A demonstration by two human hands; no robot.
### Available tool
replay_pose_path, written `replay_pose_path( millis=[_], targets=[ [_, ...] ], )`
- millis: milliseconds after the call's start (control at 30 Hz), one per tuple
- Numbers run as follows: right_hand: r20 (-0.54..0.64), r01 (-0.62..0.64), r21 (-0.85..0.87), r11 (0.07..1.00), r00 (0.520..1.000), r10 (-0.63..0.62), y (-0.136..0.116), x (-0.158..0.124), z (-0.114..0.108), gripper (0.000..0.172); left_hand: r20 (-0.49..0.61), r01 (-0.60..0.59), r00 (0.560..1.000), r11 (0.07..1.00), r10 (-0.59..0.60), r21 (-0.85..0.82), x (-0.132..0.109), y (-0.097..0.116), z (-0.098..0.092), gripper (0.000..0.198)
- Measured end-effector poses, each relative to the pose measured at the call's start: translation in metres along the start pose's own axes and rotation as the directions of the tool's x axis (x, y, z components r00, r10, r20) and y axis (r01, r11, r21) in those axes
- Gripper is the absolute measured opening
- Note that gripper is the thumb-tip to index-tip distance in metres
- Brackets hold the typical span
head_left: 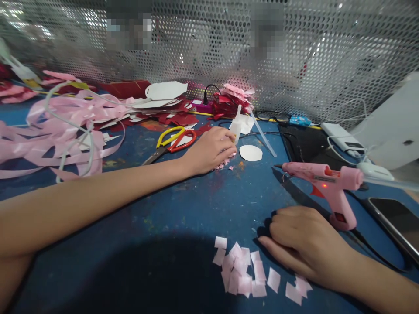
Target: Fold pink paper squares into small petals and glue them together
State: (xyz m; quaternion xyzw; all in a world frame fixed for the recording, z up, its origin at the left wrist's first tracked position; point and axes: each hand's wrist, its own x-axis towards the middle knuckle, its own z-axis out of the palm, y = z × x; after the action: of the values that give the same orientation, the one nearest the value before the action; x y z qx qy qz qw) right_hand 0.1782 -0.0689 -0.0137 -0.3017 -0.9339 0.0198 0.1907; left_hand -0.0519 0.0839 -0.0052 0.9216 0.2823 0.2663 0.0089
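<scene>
My left hand [214, 150] reaches across the table, its fingers bent down over a heap of small pink scraps [224, 165]. What lies under those fingers is hidden. Right behind the fingertips stands a whitish bottle with a narrow nozzle [236, 126], and a white oval piece [250, 153] lies to their right. My right hand [303, 244] rests on the table in a loose fist, with nothing showing in it. Pale pink square pieces [240, 268] are scattered at its left and below it. Just beyond it is a pink hot glue gun [327, 183] with its red light on.
Scissors with yellow and red handles [175, 139] lie beside my left wrist. Pink ribbon [75, 117] and a pale cable tangle at the left. Stacked white and red pieces [163, 102] stand before the perforated metal screen [212, 52]. A phone [396, 222] lies at right; a clear glue stick [263, 133] leans behind.
</scene>
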Motion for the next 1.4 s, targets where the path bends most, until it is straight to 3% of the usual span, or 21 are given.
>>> replay_pose_path(
  millis=[100,233,300,433,800,1033,1400],
  targets=[
    [0.006,-0.001,-0.005,1.000,1.000,0.001,-0.0002,0.0001,0.0004,0.034,0.026,0.017,1.000,0.998,-0.015,-0.062,0.0000,0.0017,-0.0007,0.036],
    [0.008,-0.008,-0.001,1.000,1.000,0.008,-0.0005,0.0004,0.0009,0.033,0.165,-0.072,0.982,0.985,0.098,-0.155,0.0003,0.0019,0.0015,0.043],
    [0.016,-0.014,0.000,1.000,1.000,0.014,-0.0006,0.0004,0.0011,0.033,0.206,-0.100,0.969,0.981,0.134,-0.167,0.0004,0.0018,0.0024,0.032],
    [0.020,-0.017,0.010,1.000,1.000,0.017,-0.0006,-0.0001,0.0014,0.034,0.170,-0.058,0.982,0.991,0.078,-0.121,-0.0002,0.0026,0.0019,0.016],
    [0.011,-0.019,0.040,0.999,1.000,0.018,0.0024,-0.0022,0.0050,0.032,0.163,0.010,0.987,0.998,0.000,-0.061,0.0016,0.0054,0.0017,0.013],
    [0.002,-0.020,0.043,0.999,1.000,0.020,0.0020,-0.0005,0.0048,0.032,0.160,0.090,0.983,0.996,-0.090,0.006,0.0008,0.0072,0.0021,0.031],
    [-0.002,-0.020,0.043,0.999,1.000,0.020,0.0012,-0.0035,0.0038,0.032,0.157,0.120,0.979,0.991,-0.129,0.063,0.0002,0.0084,0.0016,0.027]
  ],
)
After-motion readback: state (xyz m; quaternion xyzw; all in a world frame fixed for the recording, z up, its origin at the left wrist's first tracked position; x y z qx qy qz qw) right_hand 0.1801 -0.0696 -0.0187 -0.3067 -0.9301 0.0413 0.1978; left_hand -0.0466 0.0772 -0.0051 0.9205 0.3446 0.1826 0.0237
